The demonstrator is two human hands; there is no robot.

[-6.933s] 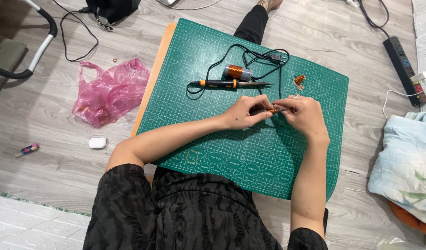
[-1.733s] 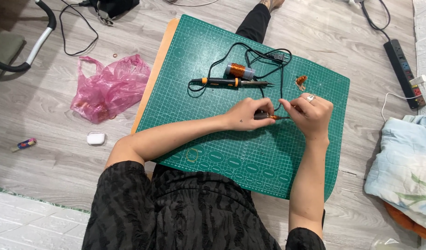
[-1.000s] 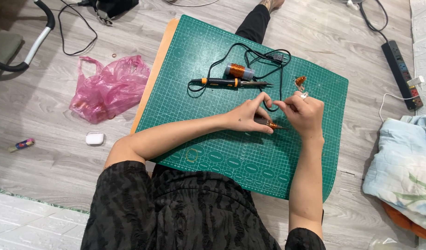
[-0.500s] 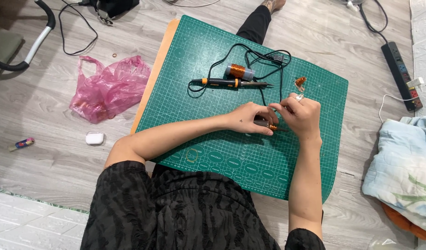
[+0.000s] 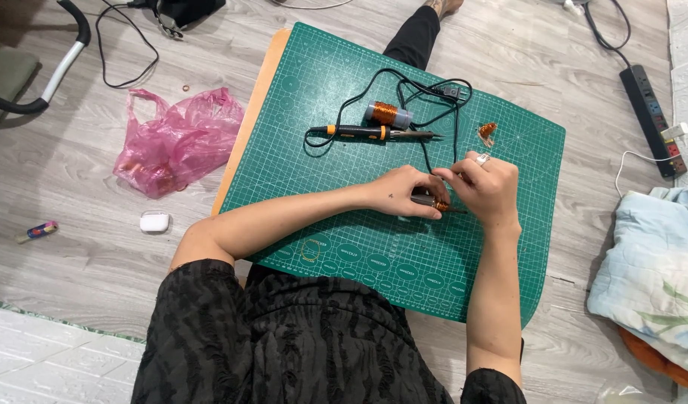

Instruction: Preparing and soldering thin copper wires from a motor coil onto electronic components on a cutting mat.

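Note:
Over the green cutting mat (image 5: 344, 224) my left hand (image 5: 404, 191) grips a small dark rod wound with copper wire (image 5: 432, 202). My right hand (image 5: 486, 185), with a ring on one finger, pinches at the coil's end, fingers touching the left hand. Farther up the mat lie a soldering iron with orange and black handle (image 5: 370, 133), its black cord (image 5: 426, 90), a spool of copper wire (image 5: 387, 114) and a small tangle of copper wire (image 5: 487, 132).
A pink plastic bag (image 5: 175, 138) and a small white case (image 5: 154, 221) lie on the wooden floor to the left. A black power strip (image 5: 653, 120) sits at the right, folded light blue cloth (image 5: 654, 269) lower right. My leg (image 5: 415, 37) stretches beyond the mat.
Both hands stay together at the mat's middle, shifting slightly as the right hand works around the coil. The tools on the mat have not moved.

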